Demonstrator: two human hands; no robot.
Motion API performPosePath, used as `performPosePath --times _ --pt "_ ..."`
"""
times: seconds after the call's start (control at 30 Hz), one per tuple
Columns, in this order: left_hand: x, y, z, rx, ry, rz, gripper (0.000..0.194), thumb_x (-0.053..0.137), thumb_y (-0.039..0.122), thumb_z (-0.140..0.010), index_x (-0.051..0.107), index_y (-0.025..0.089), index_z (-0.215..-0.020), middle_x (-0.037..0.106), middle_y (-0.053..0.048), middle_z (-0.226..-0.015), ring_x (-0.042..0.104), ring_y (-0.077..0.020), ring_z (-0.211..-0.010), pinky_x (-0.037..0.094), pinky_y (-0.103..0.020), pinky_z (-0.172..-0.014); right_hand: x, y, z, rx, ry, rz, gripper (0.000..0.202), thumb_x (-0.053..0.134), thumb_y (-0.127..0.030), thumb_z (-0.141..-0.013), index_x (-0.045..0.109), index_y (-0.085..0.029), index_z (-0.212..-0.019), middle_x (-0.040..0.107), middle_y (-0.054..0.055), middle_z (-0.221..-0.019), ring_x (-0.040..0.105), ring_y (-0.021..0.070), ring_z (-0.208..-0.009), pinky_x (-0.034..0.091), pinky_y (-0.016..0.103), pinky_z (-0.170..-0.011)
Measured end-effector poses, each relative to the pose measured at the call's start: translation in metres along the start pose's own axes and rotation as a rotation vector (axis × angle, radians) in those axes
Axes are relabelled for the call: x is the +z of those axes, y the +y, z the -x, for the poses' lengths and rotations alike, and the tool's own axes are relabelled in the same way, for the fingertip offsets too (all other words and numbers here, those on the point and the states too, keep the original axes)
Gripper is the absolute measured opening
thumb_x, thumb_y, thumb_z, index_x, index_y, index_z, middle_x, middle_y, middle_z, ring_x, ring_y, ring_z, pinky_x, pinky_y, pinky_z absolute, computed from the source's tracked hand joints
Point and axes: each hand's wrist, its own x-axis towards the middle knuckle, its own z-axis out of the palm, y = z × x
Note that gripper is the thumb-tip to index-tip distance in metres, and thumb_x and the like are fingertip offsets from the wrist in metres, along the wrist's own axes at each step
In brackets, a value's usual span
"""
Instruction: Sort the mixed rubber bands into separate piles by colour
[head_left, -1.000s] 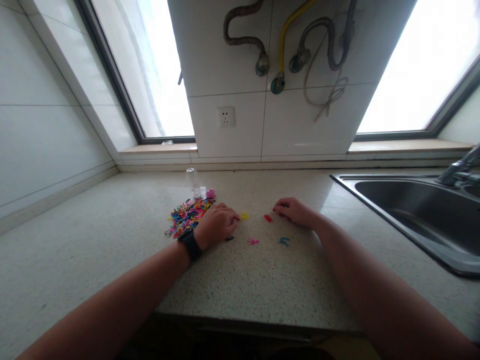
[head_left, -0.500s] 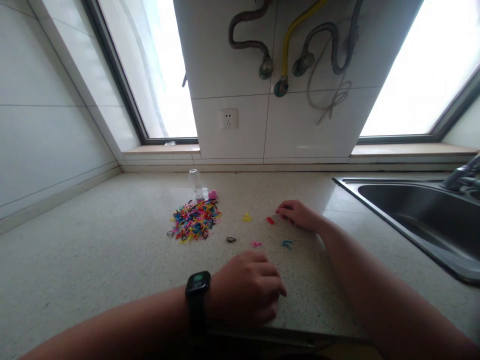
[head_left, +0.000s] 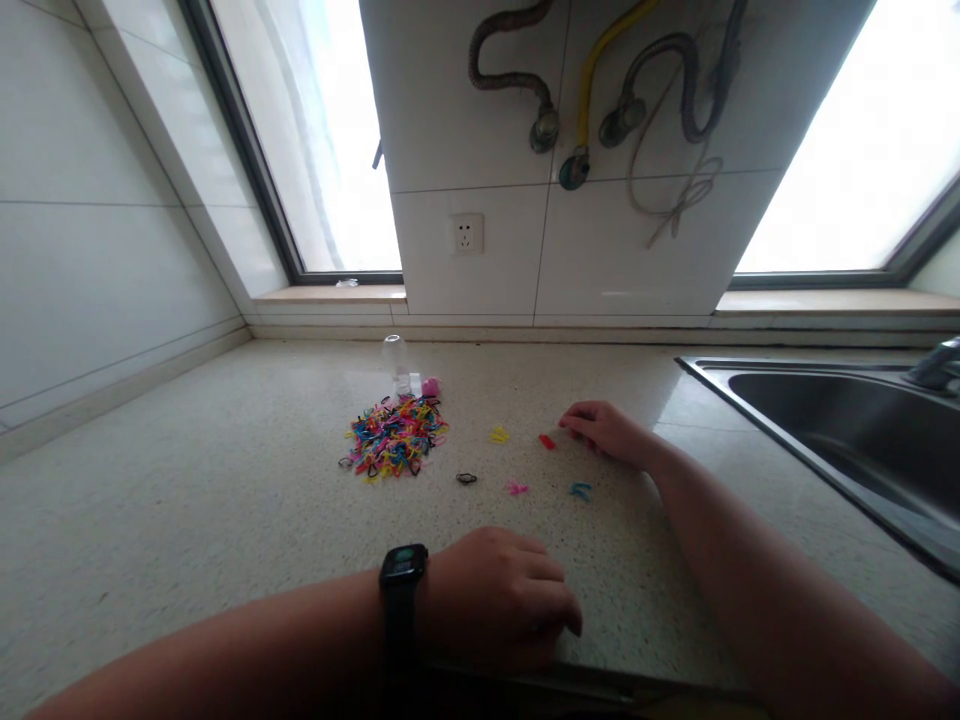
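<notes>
Small rubber bands of many colours form a pile [head_left: 396, 436] on the counter. To its right lie small groups: yellow bands [head_left: 499, 434], a red one [head_left: 547, 441], a black one [head_left: 466, 478], pink ones [head_left: 517, 488] and blue ones [head_left: 580, 490]. My left hand [head_left: 504, 598], with a black watch [head_left: 403, 570] on the wrist, rests near the counter's front edge, fingers curled with nothing visible in them. My right hand [head_left: 600, 428] touches the counter just right of the red bands, thumb and fingers pinched together; what lies between the fingertips is too small to name.
A clear bottle [head_left: 394, 362] and a pink cap [head_left: 430, 387] stand behind the pile. A metal sink [head_left: 840, 410] is set into the counter at the right. Behind are a tiled wall with a socket [head_left: 466, 233] and hoses, between two windows.
The view has shifted slightly. My left hand has drawn a little lower, away from the pink bands. My right hand stays beside the red bands.
</notes>
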Motion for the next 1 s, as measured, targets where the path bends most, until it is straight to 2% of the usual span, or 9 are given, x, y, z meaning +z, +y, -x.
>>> performPosePath --times 0.13,0.23,0.33,0.4,0.5,0.67,0.9,1.0 --pt "-0.024 -0.023 0.010 -0.120 0.024 -0.051 0.016 0.055 0.020 -0.086 0.065 0.022 -0.099 0.067 -0.001 -0.084 0.059 -0.0134 -0.075 0.045 -0.027 -0.068 0.000 0.001 -0.001 -0.021 0.001 0.017 0.035 0.059 -0.050 -0.086 0.067 -0.017 -0.089 0.061 0.003 -0.072 0.048 0.0090 -0.052 0.036 0.021 -0.043" --pt "-0.051 -0.055 0.026 -0.336 0.057 -0.148 0.014 0.055 0.023 -0.088 0.066 0.023 -0.097 0.066 0.000 -0.084 0.059 -0.0129 -0.079 0.045 -0.027 -0.075 -0.001 0.002 -0.002 -0.026 -0.008 0.019 0.034 0.058 -0.049 -0.087 0.067 -0.016 -0.089 0.061 0.003 -0.072 0.048 0.0091 -0.052 0.036 0.020 -0.044" --pt "-0.074 -0.090 0.047 -0.479 0.090 -0.228 0.016 0.054 0.029 -0.091 0.066 0.020 -0.095 0.065 -0.003 -0.082 0.058 -0.0148 -0.075 0.045 -0.030 -0.072 -0.001 0.003 -0.003 -0.022 -0.022 0.017 0.032 0.057 -0.047 -0.087 0.067 -0.016 -0.089 0.061 0.003 -0.072 0.048 0.0088 -0.052 0.037 0.020 -0.044" --pt "-0.083 -0.107 0.060 -0.550 0.099 -0.279 0.019 0.055 0.032 -0.091 0.067 0.019 -0.096 0.067 -0.005 -0.086 0.059 -0.0171 -0.078 0.044 -0.031 -0.072 -0.002 0.004 -0.003 -0.022 -0.028 0.012 0.032 0.056 -0.046 -0.088 0.066 -0.016 -0.089 0.060 0.003 -0.072 0.047 0.0087 -0.052 0.037 0.020 -0.044" --pt "-0.087 -0.119 0.073 -0.586 0.055 -0.319 0.021 0.059 0.038 -0.089 0.068 0.020 -0.094 0.069 -0.006 -0.091 0.061 -0.0193 -0.084 0.044 -0.031 -0.072 -0.002 0.005 -0.003 -0.027 -0.031 0.008 0.032 0.055 -0.046 -0.089 0.066 -0.016 -0.090 0.060 0.003 -0.072 0.047 0.0088 -0.052 0.038 0.021 -0.044" --pt "-0.083 -0.125 0.077 -0.580 -0.025 -0.350 0.018 0.065 0.039 -0.083 0.070 0.023 -0.092 0.070 -0.003 -0.090 0.062 -0.0192 -0.084 0.044 -0.031 -0.074 -0.002 0.006 -0.004 -0.018 -0.032 0.008 0.033 0.056 -0.048 -0.088 0.066 -0.016 -0.090 0.060 0.003 -0.071 0.048 0.0093 -0.052 0.038 0.022 -0.044" --pt "-0.079 -0.131 0.082 -0.612 -0.010 -0.382 0.019 0.060 0.034 -0.088 0.072 0.021 -0.082 0.068 -0.005 -0.086 0.061 -0.0182 -0.081 0.045 -0.030 -0.072 -0.002 0.001 0.000 -0.011 -0.036 -0.008 0.034 0.058 -0.050 -0.086 0.066 -0.017 -0.086 0.060 0.003 -0.072 0.048 0.0093 -0.052 0.038 0.022 -0.045" --pt "-0.082 -0.131 0.082 -0.609 0.031 -0.372 0.019 0.060 0.035 -0.089 0.072 0.021 -0.085 0.068 -0.005 -0.086 0.061 -0.0179 -0.083 0.045 -0.030 -0.073 -0.002 0.001 0.000 -0.015 -0.041 -0.018 0.032 0.057 -0.047 -0.087 0.065 -0.016 -0.087 0.059 0.003 -0.071 0.048 0.0093 -0.052 0.037 0.022 -0.045"
